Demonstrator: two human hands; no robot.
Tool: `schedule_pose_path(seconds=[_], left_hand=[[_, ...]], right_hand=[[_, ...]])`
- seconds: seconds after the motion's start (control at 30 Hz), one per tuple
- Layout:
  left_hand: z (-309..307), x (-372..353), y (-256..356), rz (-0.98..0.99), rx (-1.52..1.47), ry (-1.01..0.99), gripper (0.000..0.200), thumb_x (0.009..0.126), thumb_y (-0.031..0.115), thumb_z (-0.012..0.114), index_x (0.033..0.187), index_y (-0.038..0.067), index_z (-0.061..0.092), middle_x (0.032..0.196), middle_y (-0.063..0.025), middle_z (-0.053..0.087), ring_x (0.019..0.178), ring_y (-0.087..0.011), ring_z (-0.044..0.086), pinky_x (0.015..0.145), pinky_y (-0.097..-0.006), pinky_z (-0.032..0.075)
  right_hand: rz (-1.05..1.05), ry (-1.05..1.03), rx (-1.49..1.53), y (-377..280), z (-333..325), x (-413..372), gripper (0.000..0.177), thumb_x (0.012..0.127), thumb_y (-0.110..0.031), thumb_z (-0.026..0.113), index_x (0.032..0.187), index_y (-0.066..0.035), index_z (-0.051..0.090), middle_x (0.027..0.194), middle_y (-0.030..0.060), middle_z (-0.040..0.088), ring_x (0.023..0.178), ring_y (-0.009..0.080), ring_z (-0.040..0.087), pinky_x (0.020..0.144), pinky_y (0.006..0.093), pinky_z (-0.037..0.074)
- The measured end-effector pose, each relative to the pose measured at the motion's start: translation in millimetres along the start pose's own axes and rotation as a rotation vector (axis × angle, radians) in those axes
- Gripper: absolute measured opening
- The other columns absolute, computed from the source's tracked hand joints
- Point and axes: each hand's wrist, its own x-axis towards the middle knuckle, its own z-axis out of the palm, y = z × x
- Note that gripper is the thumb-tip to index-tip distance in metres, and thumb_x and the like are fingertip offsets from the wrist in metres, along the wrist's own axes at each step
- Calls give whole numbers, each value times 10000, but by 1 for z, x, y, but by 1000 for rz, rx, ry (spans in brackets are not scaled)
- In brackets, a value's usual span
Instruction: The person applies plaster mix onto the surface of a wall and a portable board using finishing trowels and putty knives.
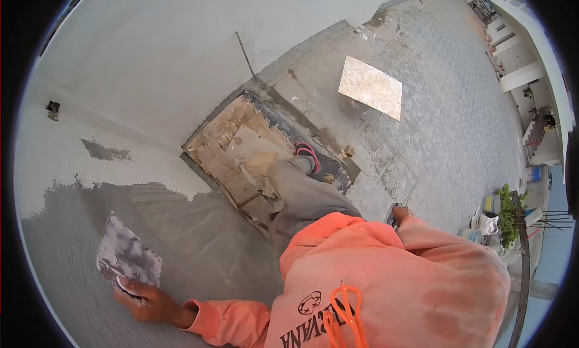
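Observation:
My left hand [142, 303] is closed around a plastering trowel [129, 249] at the lower left. Its flat, diamond-looking blade is smeared with grey and whitish plaster and lies over the wet grey plaster [181, 233] on the wall; whether it touches cannot be told. Out to the right, by the orange sleeve, my right hand [400, 213] is small in view and closed on a greyish tool with a thin edge. Most of that tool is hidden by the hand and sleeve.
My sandalled foot [307, 155] stands by worn wooden boards [241, 149] along the wall base. A pale marble-like tile [371, 87] is over the patterned paving [446, 94]. Buckets [491, 203], a green plant [511, 218] and a dark pole [522, 269] stand at right.

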Motion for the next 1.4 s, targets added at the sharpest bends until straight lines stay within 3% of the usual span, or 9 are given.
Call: schedule_pose_path(seconds=[0.23,0.37,0.47,0.53,0.77,0.83,0.97,1.07,1.4], left_hand=[[0,1,5,-17,36,16,302,1010,262,508,937,-17,599,729,-116,588,593,-226,538,542,-320,447],[1,2,7,-23,12,17,314,1012,259,501,938,-33,590,745,-132,581,627,-248,545,574,-330,444],[6,-3,-3,-53,-4,-21,342,1017,282,482,939,-34,585,759,-140,577,644,-257,539,586,-335,437],[13,-9,-1,-66,50,-46,363,1020,298,469,936,-36,582,761,-140,573,645,-256,529,586,-337,431],[44,-52,120,-189,-99,-206,361,1018,269,446,852,-41,530,683,-140,520,576,-266,465,535,-366,380],[59,-71,153,-162,-179,-288,345,1012,255,446,835,-33,515,646,-136,495,554,-245,449,518,-357,364],[99,-110,243,-167,-337,-361,315,999,230,458,808,-18,489,604,-120,451,538,-195,425,495,-338,342],[135,-125,314,-261,-388,-510,302,994,210,457,788,-11,464,622,-115,447,549,-187,413,499,-345,335],[278,-125,491,-258,-560,-624,302,1004,185,449,775,-9,416,642,-68,383,614,-148,348,558,-314,327]], right_hand=[[-114,25,-163,22,28,-32,438,711,-172,566,1019,131,635,942,318,663,918,422,667,714,460,516],[-119,51,214,-80,5,-37,201,715,-83,513,792,73,614,688,96,577,624,187,548,511,379,401],[-237,59,171,-101,-15,-2,386,705,-132,539,949,162,600,846,269,645,775,344,652,663,432,473],[-232,50,228,-115,-31,-3,366,708,-119,535,947,151,599,843,252,640,777,324,644,660,419,470],[-108,36,233,-115,-26,63,443,700,-113,545,1037,172,585,991,316,643,974,389,651,763,440,487],[-181,106,41,-86,-2,149,380,709,-99,542,978,166,581,853,228,638,785,312,642,656,430,483],[-231,82,110,-139,-16,219,350,704,-106,541,920,164,594,846,244,639,774,305,643,630,436,473],[-200,-55,250,-219,-50,241,481,703,-167,569,1067,146,600,1087,361,607,1058,466,597,865,461,473],[-337,-66,252,-336,-145,361,421,696,-162,564,998,124,629,976,319,648,983,429,630,840,447,477]])
